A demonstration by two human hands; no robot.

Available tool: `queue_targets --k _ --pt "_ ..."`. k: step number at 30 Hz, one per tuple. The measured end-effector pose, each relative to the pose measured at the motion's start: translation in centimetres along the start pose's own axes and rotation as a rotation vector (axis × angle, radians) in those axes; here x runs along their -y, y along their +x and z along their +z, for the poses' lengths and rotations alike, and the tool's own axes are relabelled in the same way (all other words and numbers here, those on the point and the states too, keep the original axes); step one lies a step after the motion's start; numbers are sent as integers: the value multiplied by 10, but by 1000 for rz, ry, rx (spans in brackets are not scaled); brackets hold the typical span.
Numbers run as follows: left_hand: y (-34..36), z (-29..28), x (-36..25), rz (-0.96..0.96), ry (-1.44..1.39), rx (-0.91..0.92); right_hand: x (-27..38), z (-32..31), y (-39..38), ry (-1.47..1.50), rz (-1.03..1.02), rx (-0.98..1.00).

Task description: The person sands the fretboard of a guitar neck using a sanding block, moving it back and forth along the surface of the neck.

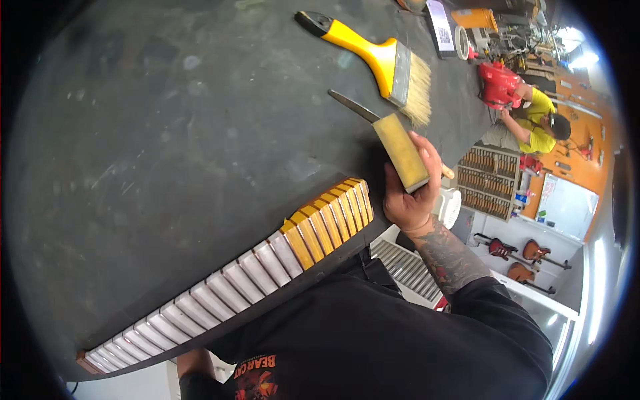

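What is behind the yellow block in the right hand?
Past the yellow block, a metal blade shows at upper left, and a tan tip beyond the right hand. Block and hand cover the part between, so whether these join cannot be seen.

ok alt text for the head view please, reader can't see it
The right hand holds a yellow block beside a long silver-and-yellow strip on a dark bench. A blade shows behind the block; a brush lies beyond.
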State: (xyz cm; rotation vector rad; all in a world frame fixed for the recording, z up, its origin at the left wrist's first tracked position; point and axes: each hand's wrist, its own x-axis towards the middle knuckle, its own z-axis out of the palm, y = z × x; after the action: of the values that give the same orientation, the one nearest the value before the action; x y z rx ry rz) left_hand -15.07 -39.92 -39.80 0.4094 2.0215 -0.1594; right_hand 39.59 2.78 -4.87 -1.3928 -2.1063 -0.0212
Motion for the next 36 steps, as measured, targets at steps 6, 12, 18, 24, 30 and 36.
queue_targets --k 6,12,18,24,30,36 --pt "32 -31 -22 70 -26 -20 -6 -3 -5 -24 -17 39" --pt "66 -53 -40 185 -84 -56 -6 2 -6 41 -88 -57" --pt "91 -72 -71 387 -198 -99 5 -6 -5 86 -58 4" --pt "66 -111 -90 672 -292 -170 1 -1 -7 297 -58 -64" --pt "-171 -150 -183 1118 201 -409 2 -12 -27 334 190 -18" --pt "-317 -202 -243 1656 209 -801 44 -22 -54 429 263 -178"
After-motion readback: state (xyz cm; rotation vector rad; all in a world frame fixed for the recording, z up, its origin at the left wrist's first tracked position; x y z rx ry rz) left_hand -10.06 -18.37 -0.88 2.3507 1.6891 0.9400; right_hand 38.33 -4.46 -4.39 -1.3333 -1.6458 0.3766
